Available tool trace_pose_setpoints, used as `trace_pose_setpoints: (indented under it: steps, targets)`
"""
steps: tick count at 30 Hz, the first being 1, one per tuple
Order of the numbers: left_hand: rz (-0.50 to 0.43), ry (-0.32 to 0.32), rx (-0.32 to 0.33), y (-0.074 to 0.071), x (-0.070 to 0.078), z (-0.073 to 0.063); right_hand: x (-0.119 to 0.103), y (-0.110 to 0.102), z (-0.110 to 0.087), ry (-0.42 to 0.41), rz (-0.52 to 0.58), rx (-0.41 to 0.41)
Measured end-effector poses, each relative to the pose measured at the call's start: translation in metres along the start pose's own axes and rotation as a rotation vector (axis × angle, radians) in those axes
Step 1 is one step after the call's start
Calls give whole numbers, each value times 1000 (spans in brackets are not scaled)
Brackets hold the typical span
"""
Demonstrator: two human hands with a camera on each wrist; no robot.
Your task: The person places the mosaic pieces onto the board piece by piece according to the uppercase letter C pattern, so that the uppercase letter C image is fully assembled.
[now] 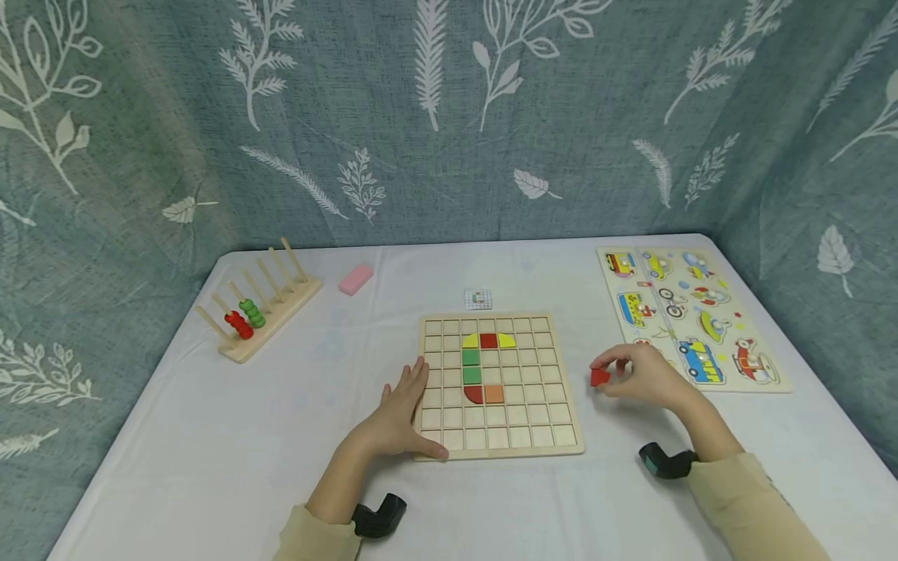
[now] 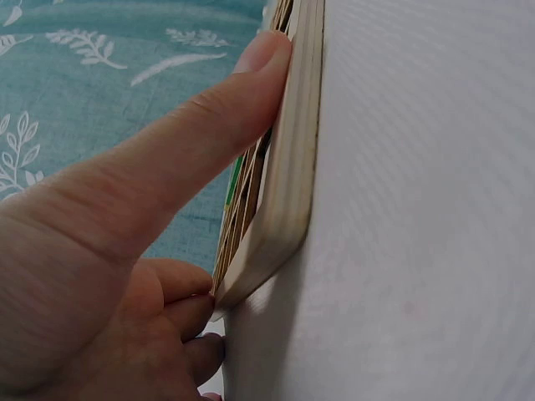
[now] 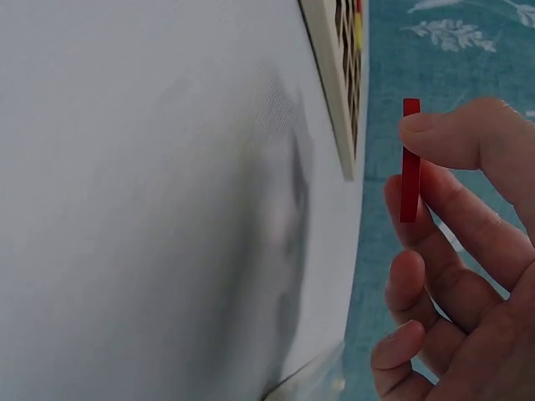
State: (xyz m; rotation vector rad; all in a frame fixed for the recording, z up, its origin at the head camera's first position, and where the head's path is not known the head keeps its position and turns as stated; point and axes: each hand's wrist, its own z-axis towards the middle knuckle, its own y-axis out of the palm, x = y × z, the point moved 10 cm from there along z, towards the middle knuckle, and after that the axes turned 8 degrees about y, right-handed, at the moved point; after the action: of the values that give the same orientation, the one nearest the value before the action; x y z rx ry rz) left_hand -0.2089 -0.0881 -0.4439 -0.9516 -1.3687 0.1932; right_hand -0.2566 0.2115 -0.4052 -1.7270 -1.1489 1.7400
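A wooden grid board [image 1: 508, 440] lies at the middle of the table, bearing yellow, red, green and orange tiles that form a bracket-like shape. My left hand [image 1: 396, 421] rests along the board's left edge, its fingers spread and its thumb on the near left corner. In the left wrist view that thumb [image 2: 192, 134] lies against the board's rim [image 2: 292, 159]. Right of the board, my right hand [image 1: 648, 378] pinches a red square tile [image 1: 599, 377] above the table. The right wrist view shows the thin red tile [image 3: 410, 180] edge-on between thumb and fingers.
Beyond the board lies a small pattern card [image 1: 478, 299]. A pink block [image 1: 355, 280] and a wooden peg rack [image 1: 281, 315] with red and green beads stand at the left. A vehicle picture puzzle [image 1: 758, 323] lies on the right, partly behind my right hand.
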Motion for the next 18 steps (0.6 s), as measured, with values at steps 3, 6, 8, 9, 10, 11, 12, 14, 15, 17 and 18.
trace_pose_setpoints:
  steps: [3,6,8,9,10,11,12,14,15,17,18]
  targets:
    - [1,2,3,0,0,0,-6,4,2,-9,6,-6]
    - [5,4,3,0,1,0,-12,8,4,-18,14,-9]
    - [7,4,0,0,1,0,-17,12,5,-32,30,-18]
    - [8,4,-2,0,1,0,-21,14,6,-44,36,-24]
    - [9,3,-3,0,1,-1,-24,17,6,-54,46,-31]
    - [10,4,-4,0,1,-1,-27,19,7,-66,55,-38]
    - [11,3,-5,0,1,-1,-30,21,8,-79,61,-44]
    - [10,3,-5,0,1,-1,-35,25,9,-97,71,-53]
    - [9,3,-3,0,1,0,-38,27,10,-105,71,-52]
    - [5,4,-2,0,1,0,-42,30,12,-121,79,-51]
    - [4,4,-1,0,1,0,-44,31,13,-128,84,-53]
